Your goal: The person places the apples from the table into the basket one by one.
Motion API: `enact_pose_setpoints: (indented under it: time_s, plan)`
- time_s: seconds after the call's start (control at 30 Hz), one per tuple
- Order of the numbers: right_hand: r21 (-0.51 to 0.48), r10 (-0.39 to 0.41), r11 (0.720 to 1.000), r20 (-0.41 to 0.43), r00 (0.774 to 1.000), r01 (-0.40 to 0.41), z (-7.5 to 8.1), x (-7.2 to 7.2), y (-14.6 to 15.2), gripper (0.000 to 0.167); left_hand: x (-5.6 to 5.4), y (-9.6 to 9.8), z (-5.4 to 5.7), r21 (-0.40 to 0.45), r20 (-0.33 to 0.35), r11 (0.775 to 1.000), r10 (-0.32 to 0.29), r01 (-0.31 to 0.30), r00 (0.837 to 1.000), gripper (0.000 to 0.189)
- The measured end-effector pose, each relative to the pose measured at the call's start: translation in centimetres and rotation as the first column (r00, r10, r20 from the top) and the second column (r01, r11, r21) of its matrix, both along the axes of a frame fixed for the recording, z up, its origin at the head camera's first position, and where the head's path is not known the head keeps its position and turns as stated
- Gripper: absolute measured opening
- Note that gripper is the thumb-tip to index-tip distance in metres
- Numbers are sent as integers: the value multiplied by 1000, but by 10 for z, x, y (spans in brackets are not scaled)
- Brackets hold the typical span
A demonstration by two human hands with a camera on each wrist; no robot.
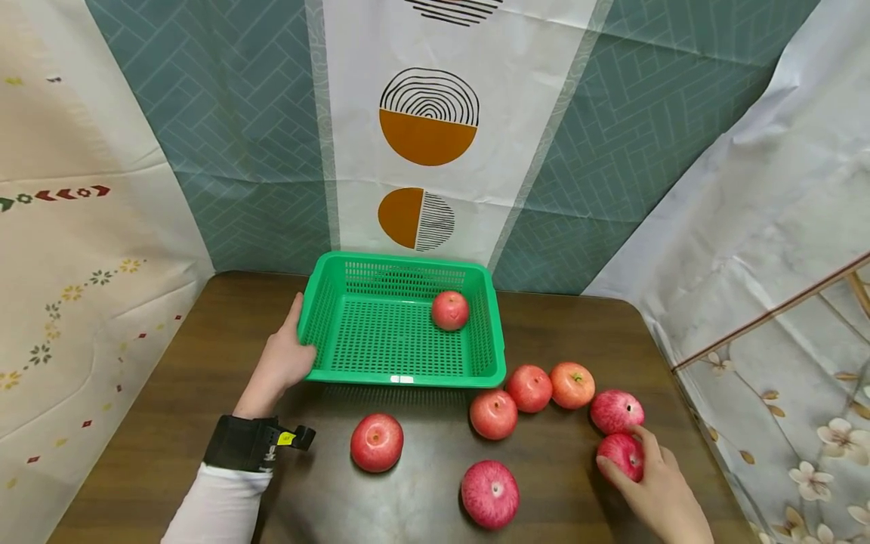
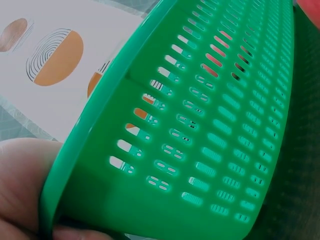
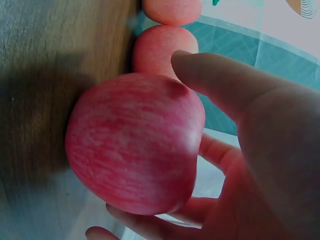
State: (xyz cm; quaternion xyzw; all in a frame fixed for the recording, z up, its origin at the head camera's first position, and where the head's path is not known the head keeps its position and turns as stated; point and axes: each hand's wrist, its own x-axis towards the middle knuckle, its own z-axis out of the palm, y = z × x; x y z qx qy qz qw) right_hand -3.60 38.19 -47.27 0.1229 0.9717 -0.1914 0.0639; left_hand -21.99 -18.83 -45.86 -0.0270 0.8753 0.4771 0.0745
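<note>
My left hand [image 1: 288,355] grips the left rim of a green plastic basket [image 1: 401,380], thumb on the near-left corner. That same perforated basket wall [image 2: 165,200] fills the left wrist view, with part of the hand [image 2: 25,185] at its rim. One red apple [image 1: 450,310] sits inside the basket at the right. On the table's right side my right hand [image 1: 658,483] holds a dark red, streaked apple [image 1: 620,455], fingers and thumb around it. In the right wrist view this apple [image 3: 135,145] appears close to the table surface. Another dark red apple [image 1: 616,412] lies just behind it.
On the brown wooden table [image 1: 544,468], a row of lighter apples [image 1: 529,388] runs from the basket's near-right corner. Two more, a red apple [image 1: 377,442] and a streaked apple [image 1: 490,495], lie in front. Patterned cloth [image 1: 251,151] hangs behind and at both sides.
</note>
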Motion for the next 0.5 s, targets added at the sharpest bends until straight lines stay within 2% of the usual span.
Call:
enact_pose_setpoints:
  time_s: [0.33, 0.5]
  plan:
    - [-16, -21, 1000, 4, 1000, 21, -1, -2, -8, 97, 0, 0, -1, 6, -6, 1000, 0, 0, 1000, 102]
    - [-8, -13, 1000, -13, 1000, 13, -3, -2, -10, 92, -1, -1, -1, 9, -5, 1000, -3, 3, 1000, 102]
